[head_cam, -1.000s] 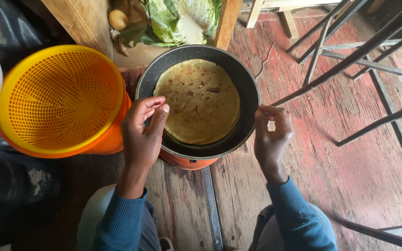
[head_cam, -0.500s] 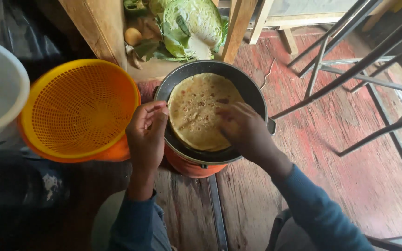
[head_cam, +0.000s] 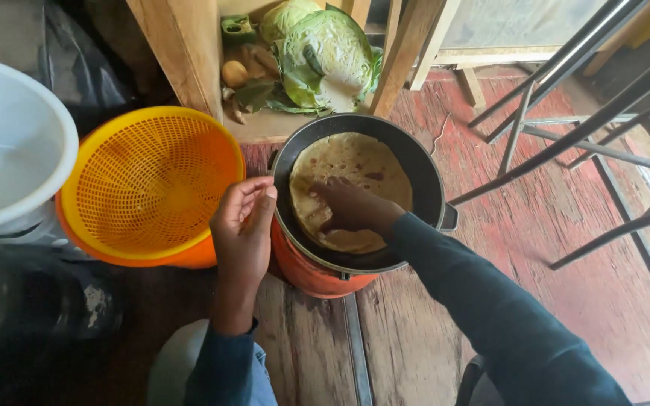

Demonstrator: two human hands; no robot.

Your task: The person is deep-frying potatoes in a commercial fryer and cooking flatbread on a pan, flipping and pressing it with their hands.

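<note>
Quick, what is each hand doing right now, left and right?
Left hand: loosely curled, holding nothing, at the rim of the black pan.
Right hand: open, pressed flat on the flatbread.

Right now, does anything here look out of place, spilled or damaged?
Nothing is spilled or broken. The flatbread lies flat in the pan, with the right hand pressed on it and the left hand at the pan's rim. Only the red floor looks worn, its paint scuffed.
</note>
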